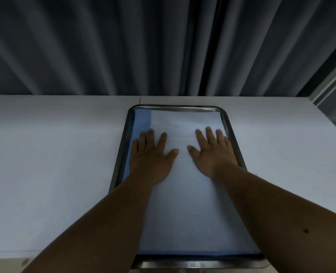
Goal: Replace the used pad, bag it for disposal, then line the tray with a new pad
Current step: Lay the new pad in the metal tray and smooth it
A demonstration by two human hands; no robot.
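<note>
- While both hands lie flat, the pad is pressed down inside the metal tray, which sits on the white table.
- The left hand is spread out, with its fingers straight, near the pad's blue strip on the left side. Nothing is held by it.
- The right hand is also spread flat, close to the tray's right rim. Nothing is gripped by it either.
- Whether this pad is the used one or the new one cannot be told for sure. It looks clean, so the lining step is guessed.
- To do this well, the pad should be smoothed from the middle out to the edges, so no bumps are left.
- The corners should be tucked inside the rim, not left on top of it.
- A dark curtain is seen behind the table.
- No bag is seen anywhere.
- Nothing is seen blocking the hands.
</note>
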